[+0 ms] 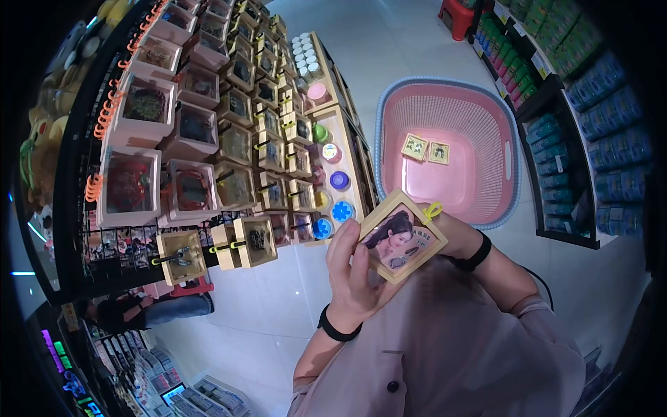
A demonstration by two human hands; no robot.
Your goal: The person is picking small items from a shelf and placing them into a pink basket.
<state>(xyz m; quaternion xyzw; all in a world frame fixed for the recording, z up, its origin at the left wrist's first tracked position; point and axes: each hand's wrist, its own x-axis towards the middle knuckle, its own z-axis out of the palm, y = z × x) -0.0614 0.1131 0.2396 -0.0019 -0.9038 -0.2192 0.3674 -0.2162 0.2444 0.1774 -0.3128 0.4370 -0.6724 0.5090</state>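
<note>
A small boxed hair clip or jewellery item, in a tan square gift box (401,240) with a picture of a person and accessories, is held up in front of my body. My left hand (347,274) grips its left edge, thumb and fingers closed around the side. Behind its right corner is my right hand (448,235); its fingers are mostly hidden by the box. A yellow-green hanging loop (432,210) sticks out at the top right corner. Just beyond is a pink basket (511,115) with a blue rim, and two similar small boxes (415,147) lie on its bottom.
On the left, a rack holds rows of boxed bracelets (130,186) on hooks. Beside it, a wooden shelf (347,142) carries round coloured tubs. Bottles (549,167) fill a shelf on the right. A red stool (456,19) stands far off. Another person (174,309) is at the lower left.
</note>
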